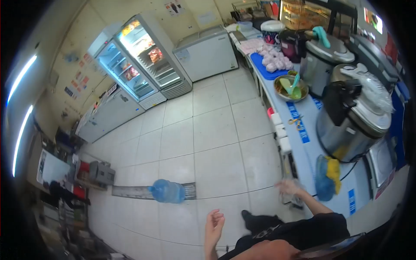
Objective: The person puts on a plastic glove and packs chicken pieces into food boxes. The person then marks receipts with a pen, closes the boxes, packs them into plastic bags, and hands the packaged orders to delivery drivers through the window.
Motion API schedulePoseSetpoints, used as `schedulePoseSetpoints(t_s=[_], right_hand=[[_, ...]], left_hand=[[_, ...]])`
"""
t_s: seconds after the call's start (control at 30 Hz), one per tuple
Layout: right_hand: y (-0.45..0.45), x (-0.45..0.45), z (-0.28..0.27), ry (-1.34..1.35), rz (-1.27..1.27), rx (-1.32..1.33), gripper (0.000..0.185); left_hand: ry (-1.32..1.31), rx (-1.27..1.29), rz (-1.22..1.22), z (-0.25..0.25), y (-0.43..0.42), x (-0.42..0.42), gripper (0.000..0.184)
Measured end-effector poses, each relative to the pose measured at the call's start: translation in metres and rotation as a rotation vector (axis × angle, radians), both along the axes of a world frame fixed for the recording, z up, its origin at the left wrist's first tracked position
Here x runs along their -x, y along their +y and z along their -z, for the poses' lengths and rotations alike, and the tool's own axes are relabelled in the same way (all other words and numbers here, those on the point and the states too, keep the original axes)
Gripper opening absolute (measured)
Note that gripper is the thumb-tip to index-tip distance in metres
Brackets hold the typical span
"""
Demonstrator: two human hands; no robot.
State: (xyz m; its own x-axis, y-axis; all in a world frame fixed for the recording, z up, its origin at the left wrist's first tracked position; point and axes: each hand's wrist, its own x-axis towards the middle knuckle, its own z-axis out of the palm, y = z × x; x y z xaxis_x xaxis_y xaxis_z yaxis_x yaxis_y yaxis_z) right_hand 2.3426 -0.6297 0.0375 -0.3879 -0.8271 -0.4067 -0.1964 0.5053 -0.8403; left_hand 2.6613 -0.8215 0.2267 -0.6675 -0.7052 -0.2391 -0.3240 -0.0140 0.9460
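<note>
Blue see-through plastic makes up the large water bottle (170, 191), which sits on the floor beyond the fingertips of the left hand (214, 225) and to their left, well apart from them, over a metal drain grate (130, 192). Whether it stands or lies on its side I cannot tell, nor how much water it holds; its neck points away from the fingers. Empty, it should be light, stiff and a little springy; full, it would likely be heavy and want two hands. Its round wall could be slippery if wet, so the neck looks the surest place to take hold, with the other palm under the base. The left hand's fingers are loosely curled with nothing showing between them. The right hand (288, 187), by the counter (305, 154), has its fingers partly stretched out, but blur hides whether they pinch anything. To the right of those fingers, on the counter, are a blue plastic vessel (323, 184) and a yellow cloth (333, 169) against it, apart from the hand. That cloth should be soft and light, easily gathered by any fold.
</note>
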Motion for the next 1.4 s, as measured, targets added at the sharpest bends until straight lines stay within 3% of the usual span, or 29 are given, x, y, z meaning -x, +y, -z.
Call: schedulePoseSetpoints(t_s=[0.03, 0.1, 0.17, 0.23, 0.3, 0.37, 0.43, 0.47, 0.5, 0.57, 0.63, 0.73, 0.8, 0.83, 0.9, 0.93, 0.97, 1.03, 1.1, 1.17, 1.23, 1.27, 1.33, 1.37, 1.4], right_hand=[[-0.051, 0.006, -0.005, 0.229, 0.096, 0.045, 0.035], [-0.159, 0.015, -0.010, 0.369, 0.269, 0.296, 0.033], [-0.263, 0.036, -0.028, -0.302, 0.248, 0.300, 0.030], [-0.364, 0.060, -0.058, -0.080, -0.094, 0.236, 0.032], [-0.456, 0.088, -0.030, 0.434, -0.451, 0.330, 0.034], [-0.515, 0.123, -0.045, 0.267, -0.551, 0.285, 0.036], [-0.573, 0.171, -0.010, 0.184, -0.534, 0.114, 0.037], [-0.593, 0.214, 0.005, 0.216, -0.522, 0.101, 0.037], [-0.605, 0.250, 0.019, 0.062, -0.507, 0.098, 0.038], [-0.617, 0.318, -0.001, -0.118, -0.455, 0.075, 0.038], [-0.631, 0.384, -0.084, 0.143, -0.059, -0.158, 0.037], [-0.660, 0.505, -0.056, 0.156, 0.140, -0.128, 0.037], [-0.687, 0.593, -0.064, 0.297, 0.169, -0.281, 0.039], [-0.712, 0.644, -0.071, 0.175, 0.196, -0.242, 0.041], [-0.769, 0.748, 0.003, -0.083, 0.318, 0.048, 0.046], [-0.806, 0.802, -0.020, 0.317, 0.312, 0.040, 0.047], [-0.849, 0.851, -0.038, 0.529, 0.400, 0.034, 0.043], [-0.935, 0.960, -0.088, 0.445, 0.581, 0.370, 0.039], [-1.011, 1.084, -0.081, 0.382, 0.477, 0.559, 0.040], [-1.066, 1.209, -0.102, 0.826, 0.354, 0.142, 0.040], [-1.113, 1.332, -0.087, 0.716, 0.830, -0.040, 0.040], [-1.132, 1.387, -0.068, 0.721, 0.857, -0.046, 0.040], [-1.149, 1.488, -0.044, 1.131, 1.231, 0.124, 0.037], [-1.152, 1.519, -0.032, 1.114, 1.237, 0.079, 0.037], [-1.157, 1.537, -0.028, 1.067, 1.189, -0.211, 0.035]], left_hand=[[-0.067, -0.014, -0.076, 0.007, -0.028, 0.009, 0.037], [-0.206, -0.048, -0.184, 0.017, -0.081, 0.036, 0.042], [-0.197, -0.075, -0.153, 0.038, -0.135, 0.056, 0.044], [-0.252, -0.087, -0.103, 0.087, -0.208, 0.073, 0.051], [-0.309, -0.073, -0.064, 0.157, -0.296, 0.093, 0.055], [-0.376, 0.184, 0.038, 0.209, -0.391, 0.131, 0.061], [-0.355, 0.190, 0.054, 0.198, -0.489, 0.209, 0.058], [-0.333, 0.163, 0.065, 0.186, -0.532, 0.267, 0.055], [-0.439, 0.398, 0.178, 0.164, -0.578, 0.327, 0.050], [-0.445, 0.469, 0.301, 0.102, -0.653, 0.456, 0.045], [-0.204, 0.432, 0.445, 0.064, -0.718, 0.586, 0.041], [0.027, 0.430, 0.536, 0.036, -0.796, 0.772, 0.039], [0.076, 0.424, 0.577, 0.038, -0.840, 0.882, 0.043], [0.083, 0.438, 0.586, 0.047, -0.858, 0.937, 0.043], [0.174, 0.522, 0.613, 0.077, -0.894, 1.032, 0.044], [0.166, 0.429, 0.697, 0.088, -0.910, 1.078, 0.045], [0.173, 0.329, 0.772, 0.096, -0.927, 1.136, 0.045], [0.279, 0.539, 0.839, 0.110, -0.962, 1.244, 0.044], [0.330, 0.659, 0.807, 0.127, -1.009, 1.373, 0.038], [0.313, 0.858, 0.721, 0.134, -1.055, 1.508, 0.032], [0.363, 0.822, 0.703, 0.141, -1.099, 1.654, 0.030], [0.379, 0.821, 0.726, 0.147, -1.119, 1.715, 0.030], [0.297, 1.206, 0.960, 0.156, -1.137, 1.824, 0.031], [0.289, 1.172, 0.994, 0.166, -1.145, 1.861, 0.031], [0.308, 1.109, 1.248, 0.176, -1.153, 1.887, 0.033]])
